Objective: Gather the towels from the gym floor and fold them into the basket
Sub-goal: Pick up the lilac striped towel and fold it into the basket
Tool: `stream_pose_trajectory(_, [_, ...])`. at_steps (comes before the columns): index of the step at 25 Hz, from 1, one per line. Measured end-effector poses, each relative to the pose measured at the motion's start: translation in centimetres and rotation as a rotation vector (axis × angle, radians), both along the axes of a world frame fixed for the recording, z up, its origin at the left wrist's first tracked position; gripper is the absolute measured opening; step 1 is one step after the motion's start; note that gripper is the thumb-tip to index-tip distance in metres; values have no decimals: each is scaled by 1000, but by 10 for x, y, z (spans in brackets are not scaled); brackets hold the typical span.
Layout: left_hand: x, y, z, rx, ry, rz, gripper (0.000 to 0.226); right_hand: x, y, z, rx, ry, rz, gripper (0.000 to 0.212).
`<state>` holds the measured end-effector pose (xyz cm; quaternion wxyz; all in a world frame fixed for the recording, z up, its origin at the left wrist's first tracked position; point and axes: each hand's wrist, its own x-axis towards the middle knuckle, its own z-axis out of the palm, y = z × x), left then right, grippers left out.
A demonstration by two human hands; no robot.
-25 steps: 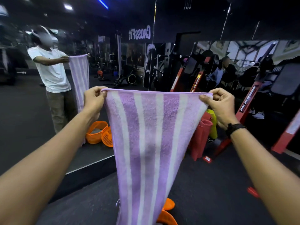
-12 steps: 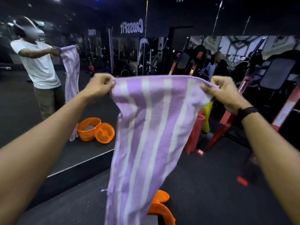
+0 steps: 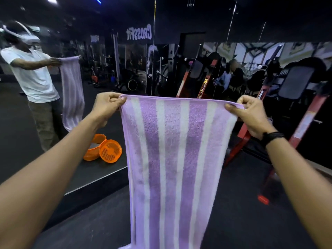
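Compared with half a second ago, the towel (image 3: 172, 159) hangs flatter and squarer: its top edge is now pulled into a nearly straight line between the two hands, where it sagged and twisted toward the left side before, and the cloth below no longer narrows into a skewed drape but falls as a broad panel. The hands sit wider apart and a little lower in view, and the orange shape that showed behind the towel's lower end earlier is now covered by it. The left hand (image 3: 107, 105) pinches the top left corner with thumb and curled fingers closed tight on the hem; the right hand (image 3: 251, 115), a dark band at its wrist, pinches the top right corner the same way, knuckles bent, the hem tucked under the thumb. Both arms reach straight out, holding the towel up in the air in front of the person, above the dark gym floor (image 3: 242, 221), its lower end running out of the bottom of view. The towel is terry cloth in lengthwise stripes of purple, pale lilac and white, with a thin purple hem along the top. In the wall mirror (image 3: 21, 132) to the left, the reflection shows an orange basket (image 3: 93, 150) on the floor with its round perforated lid (image 3: 110, 153) leaning against it.
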<state>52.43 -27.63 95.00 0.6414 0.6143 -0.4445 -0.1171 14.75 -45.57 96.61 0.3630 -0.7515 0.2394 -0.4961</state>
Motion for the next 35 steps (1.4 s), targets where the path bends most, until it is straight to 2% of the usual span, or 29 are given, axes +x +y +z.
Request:
stream_pose_trajectory(2, [4,5,-9,125,-9,-83,12,-9,0,-8,78,66,48,43])
stream_pose_trajectory(5, [16,11,-28,486,-10,-378,17,-24,-1,-25,193,414,119,60])
stream_pose_trajectory(7, [17,17,-39,695,-30,-553,24,-34,8,-33,275,603,192,49])
stream_pose_trajectory(9, [8,18,-32,756,-67,-662,39,-39,14,-24,290,703,232,49])
stream_pose_trajectory(10, [-2,19,-19,648,-25,-674,46,-39,15,-13,263,630,252,57])
stream_pose_trajectory(12, [-15,11,5,230,178,-564,59,-35,16,19,242,222,273,69])
stream_pose_trajectory(13, [-23,7,15,91,278,-566,69,-31,19,31,288,56,350,73])
stream_pose_trajectory(14, [-35,6,14,103,338,-591,82,-26,27,28,375,19,419,74])
stream_pose_trajectory(16, [-57,5,-12,290,289,-665,91,-19,40,-6,514,162,487,73])
stream_pose_trajectory(18, [-73,8,-36,534,130,-759,62,-14,46,-45,570,352,467,62])
stream_pose_trajectory(19, [-73,7,-42,572,61,-739,47,-15,40,-53,561,398,419,59])
stream_pose_trajectory(20, [-71,7,-40,540,36,-715,45,-15,36,-50,530,398,403,61])
stream_pose_trajectory(21, [-66,6,-36,445,83,-684,55,-14,33,-39,504,328,388,66])
stream_pose_trajectory(23, [-49,3,-30,192,336,-614,73,-14,26,-17,542,61,395,80])
stream_pose_trajectory(24, [-40,1,-35,139,395,-616,81,-15,24,-14,574,-36,413,86])
stream_pose_trajectory(25, [-38,3,-45,192,373,-618,89,-15,30,-21,607,-35,437,89])
stream_pose_trajectory(26, [-40,6,-59,335,286,-633,94,-13,37,-36,646,21,496,87])
stream_pose_trajectory(28, [-48,9,-80,513,127,-659,85,-6,50,-68,700,186,501,75])
stream_pose_trajectory(30, [-49,4,-77,407,179,-575,73,1,42,-67,666,167,425,69])
stream_pose_trajectory(32, [-41,-3,-64,223,348,-561,73,2,23,-42,658,-49,409,86])
stream_pose_trajectory(33, [-40,-4,-59,214,344,-615,70,-2,18,-33,699,-107,409,90])
stream_pose_trajectory(34, [-39,-4,-60,300,263,-660,63,-8,16,-35,745,-96,400,84])
stream_pose_trajectory(35, [-42,-1,-69,445,146,-676,53,-12,22,-43,771,39,412,71])
